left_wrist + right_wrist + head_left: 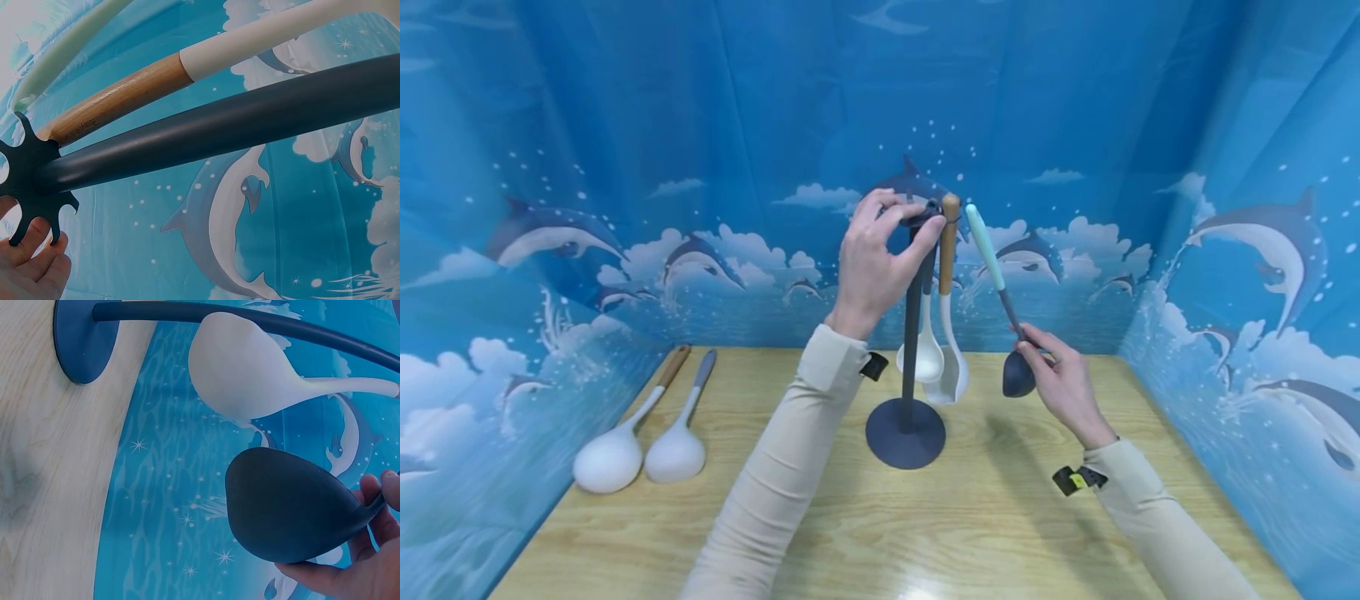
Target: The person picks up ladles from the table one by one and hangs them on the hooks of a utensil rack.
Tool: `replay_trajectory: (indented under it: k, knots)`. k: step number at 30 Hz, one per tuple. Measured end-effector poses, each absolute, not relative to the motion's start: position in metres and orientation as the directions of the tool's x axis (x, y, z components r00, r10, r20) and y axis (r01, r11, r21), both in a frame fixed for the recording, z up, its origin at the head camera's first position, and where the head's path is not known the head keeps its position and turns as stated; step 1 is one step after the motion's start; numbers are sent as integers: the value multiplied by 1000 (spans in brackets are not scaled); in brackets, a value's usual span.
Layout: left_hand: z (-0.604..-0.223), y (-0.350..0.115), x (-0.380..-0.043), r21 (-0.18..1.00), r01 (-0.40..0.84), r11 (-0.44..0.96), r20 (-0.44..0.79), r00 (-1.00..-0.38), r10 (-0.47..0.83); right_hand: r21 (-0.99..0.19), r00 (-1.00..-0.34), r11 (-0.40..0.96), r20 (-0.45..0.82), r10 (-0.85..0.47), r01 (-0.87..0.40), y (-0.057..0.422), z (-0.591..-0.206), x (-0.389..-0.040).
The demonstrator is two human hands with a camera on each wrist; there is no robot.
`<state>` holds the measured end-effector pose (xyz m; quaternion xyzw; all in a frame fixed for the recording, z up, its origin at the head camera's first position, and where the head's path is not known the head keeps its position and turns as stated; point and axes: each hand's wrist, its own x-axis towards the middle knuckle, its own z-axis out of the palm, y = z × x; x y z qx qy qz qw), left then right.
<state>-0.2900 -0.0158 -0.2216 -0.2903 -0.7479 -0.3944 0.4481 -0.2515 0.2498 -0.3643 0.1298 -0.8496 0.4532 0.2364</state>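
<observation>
Beside the black stand [911, 358], the right hand [1063, 383] pinches the mint-handled ladle [1006, 302] near its head, best guided gently hookward, tip first, while the left hand [880, 258] grips the hooked top [22, 165] steadily.

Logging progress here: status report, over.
Left hand grips stand top. Right hand holds mint-handled ladle above table. Head view: wooden-handled utensil hangs between ladle and post.

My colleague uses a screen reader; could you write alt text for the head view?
A person's right hand holds a mint-handled dark ladle beside a black stand whose top the left hand grips. White-headed utensils hang from the stand, and two more utensils lie at left on the wood-grain table.
</observation>
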Motion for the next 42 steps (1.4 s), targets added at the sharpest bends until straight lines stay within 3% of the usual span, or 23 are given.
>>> replay_trajectory:
  k: [26, 42]
  knots:
    - [-221, -15, -289, 335, 783, 523, 896, -436, 79, -659, -835, 599, 549, -30, -455, 242, -367, -250]
    - [-222, -15, -290, 328, 785, 525, 898, -431, 83, -735, -892, 534, 445, -84, -418, 231, -372, -252]
